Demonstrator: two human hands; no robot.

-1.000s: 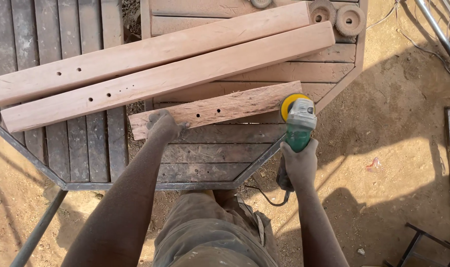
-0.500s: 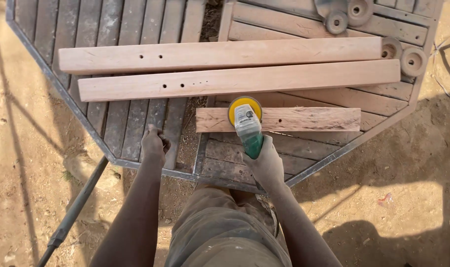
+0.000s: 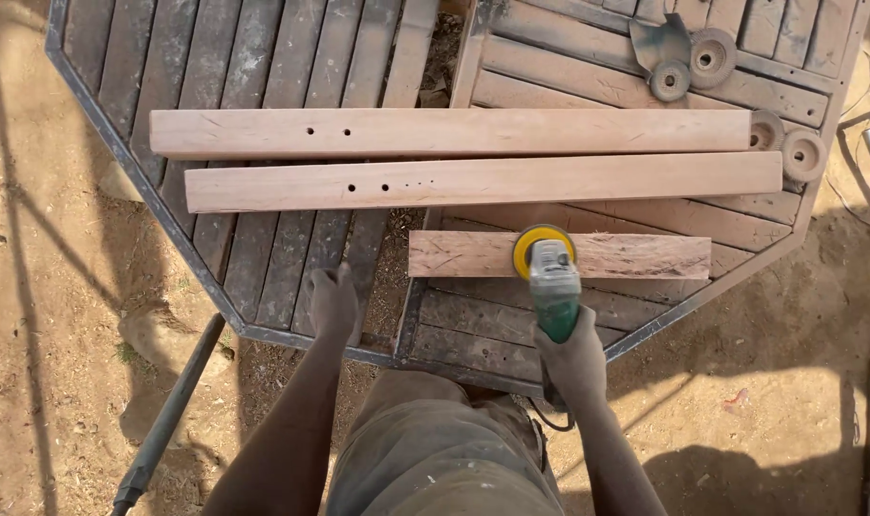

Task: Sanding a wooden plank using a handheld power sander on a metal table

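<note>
Grinder [image 3: 547,268] on short plank [image 3: 626,256]; two long planks [image 3: 473,182] behind.

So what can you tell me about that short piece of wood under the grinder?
The short plank is pale, rough wood with a scratched, splintery face and ragged edges. It lies flat across the slatted table, near its front edge, beside two longer, smoother boards. The grinder, held in the right hand, has its yellow disc resting on the plank. The left hand is off it.

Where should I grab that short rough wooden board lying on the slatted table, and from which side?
Probably the short rough wooden board's right end, coming from the near table edge. The green angle grinder with its yellow disc guard, held by the right hand, sits over its left part; the right stretch lies flat and bare.
</note>
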